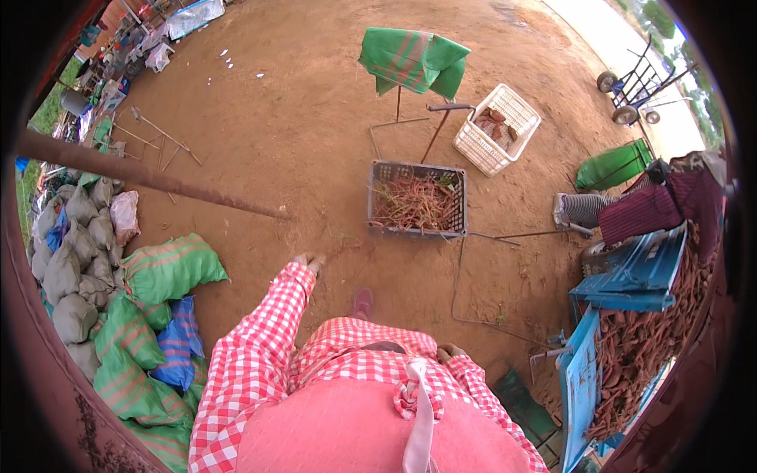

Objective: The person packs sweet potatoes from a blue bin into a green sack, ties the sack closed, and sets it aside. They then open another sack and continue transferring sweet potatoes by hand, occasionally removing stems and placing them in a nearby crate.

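Observation:
My left hand [311, 263] hangs low in front of me over the bare dirt, its fingers a little apart and nothing visible in them. By my right hip is my right hand [450, 352], small and partly turned away, so its fingers do not show well. Ahead of me stands a dark plastic crate [418, 232] filled with thin reddish roots and dry stalks. Neither hand touches it. Behind it to the right sits a white plastic basket [481, 154] with a few reddish-brown pieces inside.
Stacked sacks [175, 268] line the left. A rusty pole [158, 172] juts in from that side. A green woven sack [414, 59] hangs on a metal stand at the back. To the right, a person [654, 205] is beside a blue-sided bin [579, 378] heaped with reddish roots.

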Motion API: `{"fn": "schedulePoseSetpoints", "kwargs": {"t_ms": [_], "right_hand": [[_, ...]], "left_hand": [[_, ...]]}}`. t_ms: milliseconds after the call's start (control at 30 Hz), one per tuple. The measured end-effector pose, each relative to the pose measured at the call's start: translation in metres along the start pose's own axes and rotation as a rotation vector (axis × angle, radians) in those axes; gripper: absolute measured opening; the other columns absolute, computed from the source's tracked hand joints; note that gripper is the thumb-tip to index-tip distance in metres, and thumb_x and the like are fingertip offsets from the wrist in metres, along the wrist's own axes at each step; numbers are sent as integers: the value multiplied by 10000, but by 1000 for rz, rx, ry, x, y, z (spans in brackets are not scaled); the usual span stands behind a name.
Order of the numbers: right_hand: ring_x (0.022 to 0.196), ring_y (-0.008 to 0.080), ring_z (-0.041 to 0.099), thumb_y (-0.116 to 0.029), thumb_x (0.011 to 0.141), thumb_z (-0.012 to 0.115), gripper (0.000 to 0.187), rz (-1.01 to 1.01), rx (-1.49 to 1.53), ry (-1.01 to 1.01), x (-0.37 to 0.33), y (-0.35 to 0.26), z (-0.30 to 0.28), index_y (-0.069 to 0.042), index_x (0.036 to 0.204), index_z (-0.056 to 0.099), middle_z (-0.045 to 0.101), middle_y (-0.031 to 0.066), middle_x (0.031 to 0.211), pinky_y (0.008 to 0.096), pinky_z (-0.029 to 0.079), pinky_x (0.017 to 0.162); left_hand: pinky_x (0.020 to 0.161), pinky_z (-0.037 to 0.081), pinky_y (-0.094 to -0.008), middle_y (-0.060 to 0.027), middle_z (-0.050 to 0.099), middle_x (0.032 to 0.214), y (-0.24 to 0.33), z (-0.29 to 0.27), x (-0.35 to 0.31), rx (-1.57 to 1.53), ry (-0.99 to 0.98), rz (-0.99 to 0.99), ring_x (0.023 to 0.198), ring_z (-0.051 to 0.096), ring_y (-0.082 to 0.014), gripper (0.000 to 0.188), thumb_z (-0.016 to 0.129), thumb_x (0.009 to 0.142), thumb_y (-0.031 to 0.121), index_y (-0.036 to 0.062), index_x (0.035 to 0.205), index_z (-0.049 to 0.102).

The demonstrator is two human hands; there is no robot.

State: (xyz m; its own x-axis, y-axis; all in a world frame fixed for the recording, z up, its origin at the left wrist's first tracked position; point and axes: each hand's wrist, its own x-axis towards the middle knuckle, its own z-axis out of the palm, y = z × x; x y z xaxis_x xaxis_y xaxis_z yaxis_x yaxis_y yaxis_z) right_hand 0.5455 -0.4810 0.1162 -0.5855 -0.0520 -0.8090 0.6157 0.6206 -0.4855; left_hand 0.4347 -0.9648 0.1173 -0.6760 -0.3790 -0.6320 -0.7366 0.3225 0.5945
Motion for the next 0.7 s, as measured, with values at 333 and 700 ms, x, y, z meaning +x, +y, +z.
{"fn": "schedulePoseSetpoints", "kwargs": {"t_ms": [333, 700], "right_hand": [[843, 185, 660, -281, 916, 607, 345, 20, 62, 45, 128, -98, -78, -20, 1136, 658, 707, 120, 949, 333, 523, 774], [802, 169, 656, -217, 910, 615, 343, -134, 245, 231, 220, -273, -161, -1, 1177, 623, 695, 108, 962, 293, 525, 734]], "left_hand": [[772, 524, -259, -102, 644, 993, 199, -43, 250, -410, 133, 337, 877, 643, -161, 372, 563, 910, 25, -26, 1277, 539], [1107, 360, -418, -245, 473, 1402, 377, -83, 420, 7, 335, 217, 1317, 447, -363, 807, 821, 759, 251, 30, 1420, 415]]}}
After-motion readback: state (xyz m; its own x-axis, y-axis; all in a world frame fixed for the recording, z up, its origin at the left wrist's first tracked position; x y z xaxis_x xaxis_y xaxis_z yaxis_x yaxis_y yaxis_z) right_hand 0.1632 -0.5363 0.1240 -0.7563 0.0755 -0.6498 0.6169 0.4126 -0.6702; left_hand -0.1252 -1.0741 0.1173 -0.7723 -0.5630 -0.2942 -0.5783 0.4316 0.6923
